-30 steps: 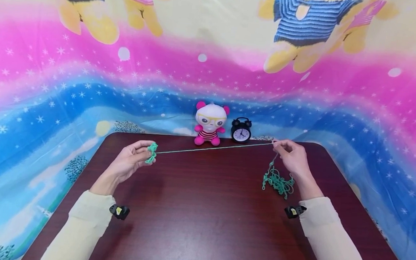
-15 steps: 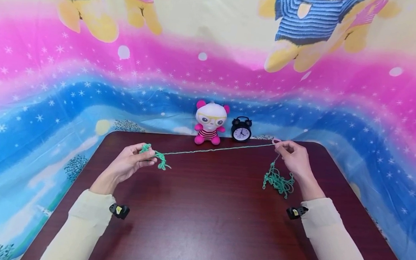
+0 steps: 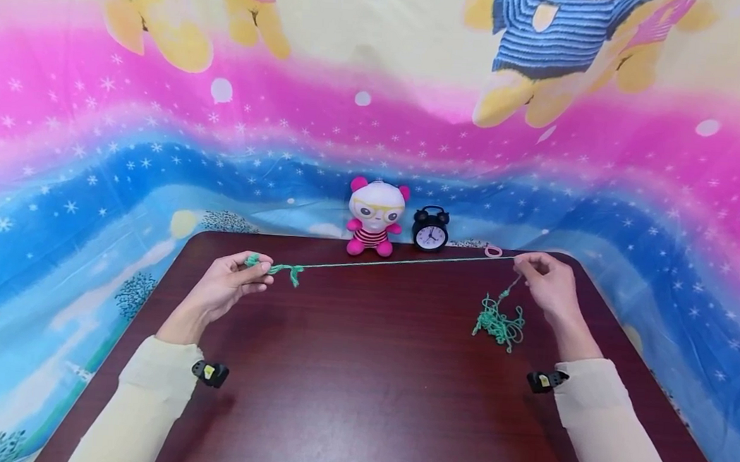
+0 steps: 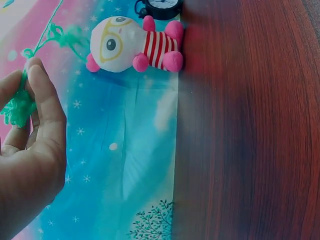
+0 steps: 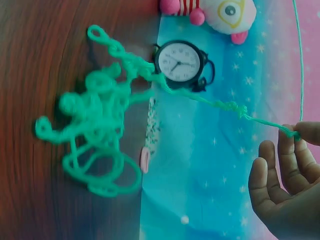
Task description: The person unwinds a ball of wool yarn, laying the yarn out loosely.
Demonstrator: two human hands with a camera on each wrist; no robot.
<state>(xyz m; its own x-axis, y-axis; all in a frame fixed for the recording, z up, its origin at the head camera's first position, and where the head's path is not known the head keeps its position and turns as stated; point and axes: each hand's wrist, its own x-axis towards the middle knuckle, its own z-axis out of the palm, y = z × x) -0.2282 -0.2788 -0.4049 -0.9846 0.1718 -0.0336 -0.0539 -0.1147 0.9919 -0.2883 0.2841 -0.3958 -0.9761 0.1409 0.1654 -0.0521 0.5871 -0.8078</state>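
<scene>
Green yarn (image 3: 400, 262) stretches nearly straight between the two raised hands, above the table's far part. My left hand (image 3: 223, 287) pinches its left end between thumb and fingers; a small green bunch (image 4: 19, 109) sits within that hand, and a loose tuft (image 4: 72, 37) hangs just beyond the fingertips. At the right, my right hand (image 3: 549, 288) pinches the strand between thumb and forefinger. From that pinch, a knotted length drops to a tangled clump of green yarn (image 5: 102, 112), dangling left of the right wrist.
A dark red-brown table (image 3: 361, 372) lies below. At its back edge are a pink-and-white plush panda (image 3: 374, 217), a black alarm clock (image 3: 430, 231) and a small pink ring (image 5: 145, 160). Printed cloth (image 3: 324, 143) hangs behind and at both sides.
My right hand has moved right, away from the pink ring, drawing more strand out. The green bunch in my left hand has shifted, and a tuft now trails from its fingertips.
</scene>
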